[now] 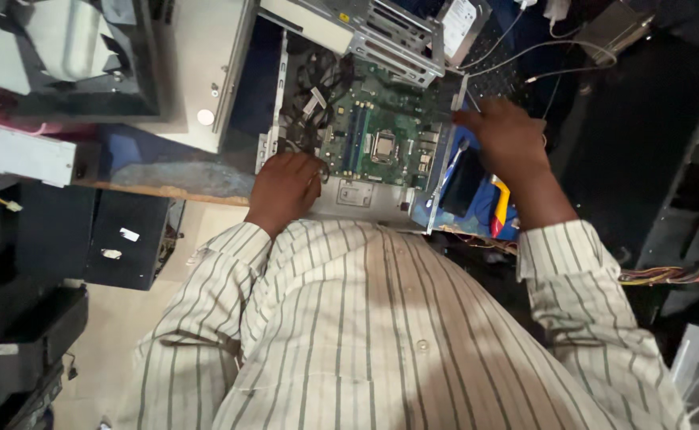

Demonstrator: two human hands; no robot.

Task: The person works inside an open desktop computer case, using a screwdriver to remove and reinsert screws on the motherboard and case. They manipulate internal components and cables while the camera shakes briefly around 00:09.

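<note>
Cluttered workbench holds an open computer case [341, 209], left hand [285, 187] and right hand [507, 135] gripping opposite edges.

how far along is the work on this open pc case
Done: the grey metal computer case lies open, exposing the green motherboard. In hand: left hand rests at the case's near edge, right hand on its right wall. Left: black cables lie loose inside; processor socket uncovered.

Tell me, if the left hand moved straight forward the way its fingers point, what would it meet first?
Probably the green motherboard inside the open computer case; the left hand rests at its near edge, though depth is unclear.
</note>
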